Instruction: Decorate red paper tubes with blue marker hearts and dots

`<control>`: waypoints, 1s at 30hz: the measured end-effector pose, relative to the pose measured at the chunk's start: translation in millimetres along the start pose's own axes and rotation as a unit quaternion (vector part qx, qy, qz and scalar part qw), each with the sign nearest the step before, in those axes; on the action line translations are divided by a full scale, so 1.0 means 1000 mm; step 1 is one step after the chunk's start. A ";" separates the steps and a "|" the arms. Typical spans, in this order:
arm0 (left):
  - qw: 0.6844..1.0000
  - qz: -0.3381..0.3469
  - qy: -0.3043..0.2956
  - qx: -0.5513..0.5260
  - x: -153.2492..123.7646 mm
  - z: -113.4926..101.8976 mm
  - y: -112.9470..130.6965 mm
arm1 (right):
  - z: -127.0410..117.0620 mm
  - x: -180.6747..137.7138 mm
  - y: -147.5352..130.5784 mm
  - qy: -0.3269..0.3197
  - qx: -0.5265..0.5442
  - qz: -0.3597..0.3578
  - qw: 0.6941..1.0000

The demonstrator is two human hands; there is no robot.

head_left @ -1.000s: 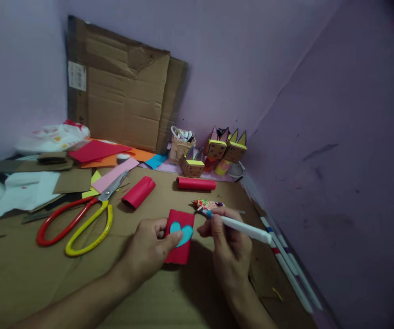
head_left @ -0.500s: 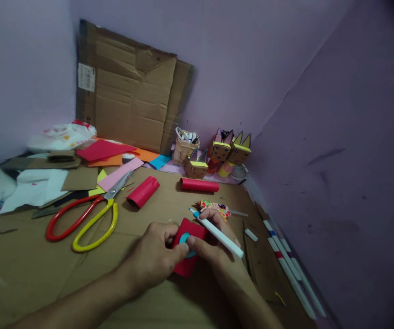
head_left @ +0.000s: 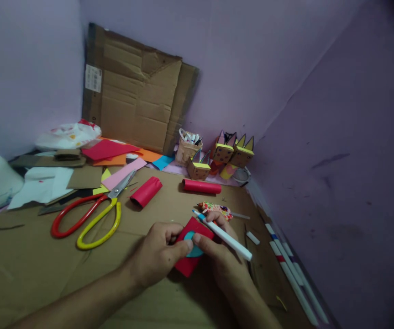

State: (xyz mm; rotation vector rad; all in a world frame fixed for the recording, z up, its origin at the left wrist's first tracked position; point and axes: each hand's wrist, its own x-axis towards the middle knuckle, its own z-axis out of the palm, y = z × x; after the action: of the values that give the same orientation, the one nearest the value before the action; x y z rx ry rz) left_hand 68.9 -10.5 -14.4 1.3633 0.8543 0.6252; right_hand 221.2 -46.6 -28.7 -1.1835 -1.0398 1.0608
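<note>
A corner of lilac-painted walls closes in a work surface covered with flat brown cardboard sheeting [head_left: 46, 274], and a creased, flattened cardboard box [head_left: 135, 105] leans upright against the back wall. Near the front of the sheeting lies the small red paper-covered block with a blue heart shape [head_left: 191, 249] stuck on its face. The left hand [head_left: 155, 256] is clamped on the block's left side, thumb pressing the heart, seemingly to keep it flat. The right hand [head_left: 222, 260] meets it from the right, forefinger on the heart too, while a white marker pen with a blue tip [head_left: 222, 234] is tucked between its fingers, tip pointing away from the block, apparently parked so the fingertips stay free. Left of the block lie large scissors with one red and one yellow handle [head_left: 90, 214], blades shut. Most of the heart is hidden under the fingers, so whether it is stuck down cannot be told. Behind the block, a patterned object [head_left: 217, 209] is too small to identify.
</note>
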 end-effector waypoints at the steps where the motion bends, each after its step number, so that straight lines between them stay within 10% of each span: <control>1: 1.000 0.002 0.008 0.011 0.000 0.000 0.000 | 0.001 0.000 -0.001 0.002 -0.004 -0.005 1.000; 12: 0.997 -0.028 0.066 0.012 0.002 0.000 0.005 | -0.006 0.000 -0.018 0.128 -0.075 -0.168 0.975; 30: 0.993 -0.013 0.087 0.084 0.000 0.001 0.004 | -0.003 -0.015 -0.009 0.006 -0.292 -0.304 0.907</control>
State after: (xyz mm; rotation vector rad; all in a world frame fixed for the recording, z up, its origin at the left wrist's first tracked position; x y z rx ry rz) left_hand 70.4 -10.7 -10.3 1.4617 1.0834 0.6701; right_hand 222.0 -62.1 -20.7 -1.1914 -1.6470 0.2452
